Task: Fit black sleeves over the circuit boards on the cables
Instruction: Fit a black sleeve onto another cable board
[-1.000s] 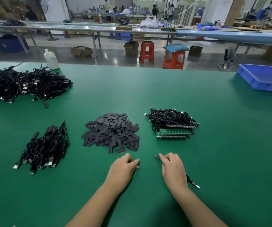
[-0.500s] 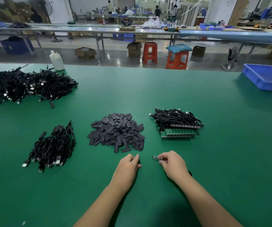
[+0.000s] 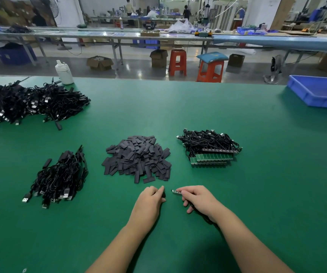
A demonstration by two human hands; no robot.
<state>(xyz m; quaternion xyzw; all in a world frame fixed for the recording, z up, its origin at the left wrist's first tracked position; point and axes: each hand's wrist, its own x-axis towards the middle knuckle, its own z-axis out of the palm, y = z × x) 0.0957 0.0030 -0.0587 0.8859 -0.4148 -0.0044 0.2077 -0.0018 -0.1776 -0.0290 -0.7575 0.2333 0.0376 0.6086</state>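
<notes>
Sleeve pinched in my left grip, bare circuit board pinched in my right grip, both just below the sleeve pile. Not fitted yet; plenty of boards left.

Both forearms reach forward over the green table, bare to the elbow. The left hand lies knuckles up on it, fingers curled, thumb and forefinger pinching something small and dark. The right hand, close beside it, has its fingers curled, pinching a small circuit board that points toward the left hand.
</notes>
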